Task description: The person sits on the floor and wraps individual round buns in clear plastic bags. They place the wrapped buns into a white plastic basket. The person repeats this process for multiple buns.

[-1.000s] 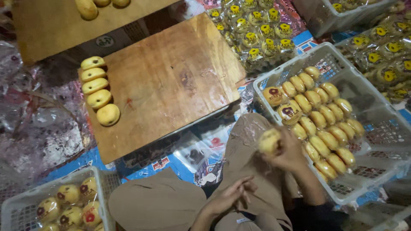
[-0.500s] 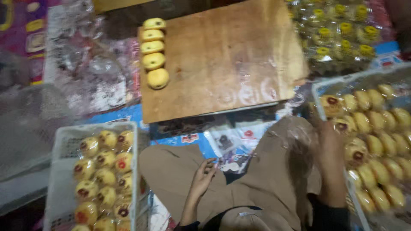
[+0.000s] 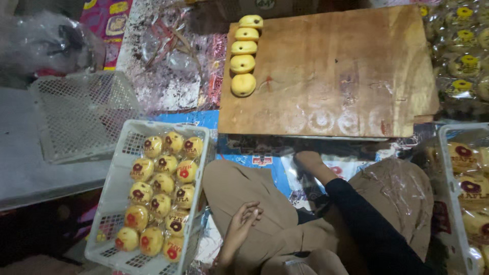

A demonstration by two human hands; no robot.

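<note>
The right hand (image 3: 308, 159) is being stretched under the flat brown wooden board (image 3: 336, 76); its grip cannot be told. The left hand (image 3: 243, 219) is being rested loosely curled, empty, on the knee beside the white plastic basket (image 3: 199, 133) of wrapped yellow buns (image 3: 162, 184). Five bare buns (image 3: 243, 48) are being kept rowed on the board.

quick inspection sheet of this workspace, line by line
surface: wooden board, bare but for five unwrapped yellow buns in a row at its left edge
job's things: white crate on the left holding wrapped buns; second crate on the right, partly out of view
clutter: plastic sheets and wrappers on the floor; empty mesh crate
grippers: left hand rests on the knee, empty; right hand reaches under the board's edge, fingers hidden
cables: nothing seen
surroundings: more wrapped buns at top right
</note>
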